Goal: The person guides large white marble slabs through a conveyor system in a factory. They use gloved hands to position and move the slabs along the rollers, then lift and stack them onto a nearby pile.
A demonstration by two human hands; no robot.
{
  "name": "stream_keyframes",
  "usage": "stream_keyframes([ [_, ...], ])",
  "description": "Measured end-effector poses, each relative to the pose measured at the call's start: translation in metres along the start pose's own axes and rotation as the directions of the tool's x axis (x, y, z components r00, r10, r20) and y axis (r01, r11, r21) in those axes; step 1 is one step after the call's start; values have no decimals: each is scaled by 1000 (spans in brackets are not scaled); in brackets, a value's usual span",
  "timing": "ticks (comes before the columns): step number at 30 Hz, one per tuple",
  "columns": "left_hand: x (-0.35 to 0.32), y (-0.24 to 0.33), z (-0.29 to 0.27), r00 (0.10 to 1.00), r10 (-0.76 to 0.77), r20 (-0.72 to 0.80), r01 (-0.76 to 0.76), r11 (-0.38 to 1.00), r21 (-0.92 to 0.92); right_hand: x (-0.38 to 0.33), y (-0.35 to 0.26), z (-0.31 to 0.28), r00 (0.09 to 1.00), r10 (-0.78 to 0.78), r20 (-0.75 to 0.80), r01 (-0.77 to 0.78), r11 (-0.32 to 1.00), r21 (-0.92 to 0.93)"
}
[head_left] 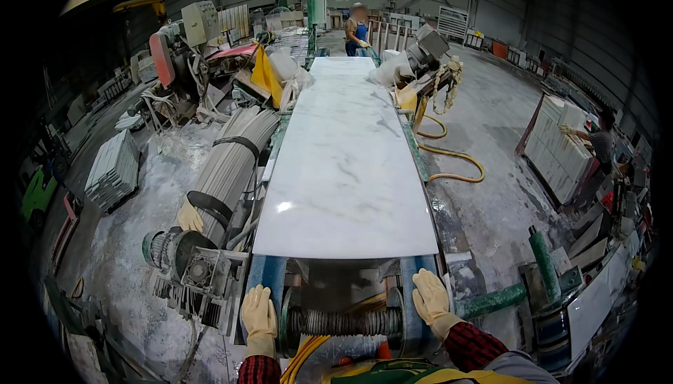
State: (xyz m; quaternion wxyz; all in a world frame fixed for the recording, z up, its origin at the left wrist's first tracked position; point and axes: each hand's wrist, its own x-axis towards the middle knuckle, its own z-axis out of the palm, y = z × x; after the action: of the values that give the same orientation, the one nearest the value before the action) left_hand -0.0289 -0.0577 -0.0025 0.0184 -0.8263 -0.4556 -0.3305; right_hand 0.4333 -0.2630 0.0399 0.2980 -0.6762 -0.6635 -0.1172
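A long white stone slab (343,173) with grey veins lies flat on a conveyor, its near edge just ahead of my hands. My left hand (259,318), in a cream rubber glove, rests on the left blue conveyor belt (268,270). On the right blue belt (412,267) lies my right hand (431,298), gloved the same way. Both hands have their fingers stretched out and hold nothing. Neither one touches the slab. Between them runs a ribbed spring-like roller (347,323) with round end discs.
A motor (168,249) and a bundled grey bellows cover (235,152) flank the conveyor's left side, with a loose glove (190,216) there. Yellow hose (456,163) curls on the right floor. One person (357,32) stands at the far end; another (601,138) touches stacked slabs (561,149).
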Motion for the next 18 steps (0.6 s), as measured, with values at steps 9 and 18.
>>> stream_keyframes([
  [9,-1,5,-6,1000,-8,-6,8,1000,-6,-7,3,6,1000,28,6,-28,999,21],
  [18,-8,2,-4,999,14,-36,-14,1000,15,-13,1,8,999,22,-33,-22,1000,-19],
])
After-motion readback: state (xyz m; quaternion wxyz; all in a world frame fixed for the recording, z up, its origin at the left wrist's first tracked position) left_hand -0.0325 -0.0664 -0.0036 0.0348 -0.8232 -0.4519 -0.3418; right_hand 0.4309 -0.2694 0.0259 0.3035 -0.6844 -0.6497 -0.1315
